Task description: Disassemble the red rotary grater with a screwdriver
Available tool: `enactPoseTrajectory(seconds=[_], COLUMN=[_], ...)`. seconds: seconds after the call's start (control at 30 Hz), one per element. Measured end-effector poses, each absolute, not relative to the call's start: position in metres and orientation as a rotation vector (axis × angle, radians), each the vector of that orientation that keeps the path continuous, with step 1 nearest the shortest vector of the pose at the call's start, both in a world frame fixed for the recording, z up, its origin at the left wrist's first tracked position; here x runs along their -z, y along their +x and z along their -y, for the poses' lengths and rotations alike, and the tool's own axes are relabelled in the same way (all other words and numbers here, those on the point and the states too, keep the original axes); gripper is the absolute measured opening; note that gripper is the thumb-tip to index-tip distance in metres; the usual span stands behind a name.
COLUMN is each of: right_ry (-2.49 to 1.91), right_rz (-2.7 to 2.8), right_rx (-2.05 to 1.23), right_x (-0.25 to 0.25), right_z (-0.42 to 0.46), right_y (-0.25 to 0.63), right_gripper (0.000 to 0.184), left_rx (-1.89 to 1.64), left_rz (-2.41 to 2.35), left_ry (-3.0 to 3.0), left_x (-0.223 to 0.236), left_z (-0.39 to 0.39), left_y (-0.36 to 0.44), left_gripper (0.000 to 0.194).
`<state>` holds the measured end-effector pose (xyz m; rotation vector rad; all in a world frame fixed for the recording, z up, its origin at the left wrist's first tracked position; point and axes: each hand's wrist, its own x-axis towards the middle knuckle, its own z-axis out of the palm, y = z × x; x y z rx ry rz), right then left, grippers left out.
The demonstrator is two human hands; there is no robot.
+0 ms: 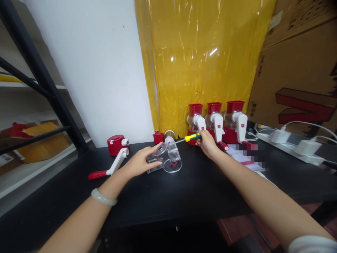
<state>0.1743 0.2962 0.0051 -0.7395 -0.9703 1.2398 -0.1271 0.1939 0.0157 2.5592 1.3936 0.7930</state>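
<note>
A clear plastic grater body [172, 151] lies on its side on the black table, with a round clear base that shows a small red mark. My left hand [144, 160] is closed round its left side, thumb in front. In my right hand [206, 143] is a screwdriver [193, 136] with a yellow and green handle. Its shaft points left and its tip is at the upper right edge of the clear body; whether it touches cannot be made out. Behind stand a small red part [158, 137] and a metal grater drum [170, 135].
Red and white hand-crank graters [236, 123] stand at the back right. A red base [116, 145] and a white crank with red handle [116, 165] lie at left. To the right are a paper sheet [243, 160], a power strip [302, 151] and a cardboard box [297, 63].
</note>
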Motion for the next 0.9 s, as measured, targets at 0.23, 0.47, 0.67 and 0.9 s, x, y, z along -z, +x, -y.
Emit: enactPoseTrajectory(seconds=[0.23,0.47,0.67,0.9], right_ry=[-0.734,-0.756,-0.777,-0.781], right_rz=[0.935,1.037,1.087,1.035], right_rx=[-1.21,-1.071,-1.007,-1.065], right_x=[-0.0027,-0.0005,0.0034,0.0013], right_z=[-0.299,-0.3008,-0.3032,-0.3024], right_y=[0.1731,0.1745,0.1746,0.1736], right_gripper=[0.023,0.039,0.043,0.035], left_rx=[-0.776,-0.781,-0.788,-0.797], left_rz=[-1.403,-1.405,-1.386,-1.382], left_ry=[2.558,2.565,2.564,2.566], left_x=[-0.0133,-0.0149,-0.0146,-0.0146], left_z=[-0.1956,-0.194,-0.1948,-0.1944], left_y=[-0.1291,-0.1279,-0.1283,-0.1282], left_gripper=[0.078,0.077,0.077,0.077])
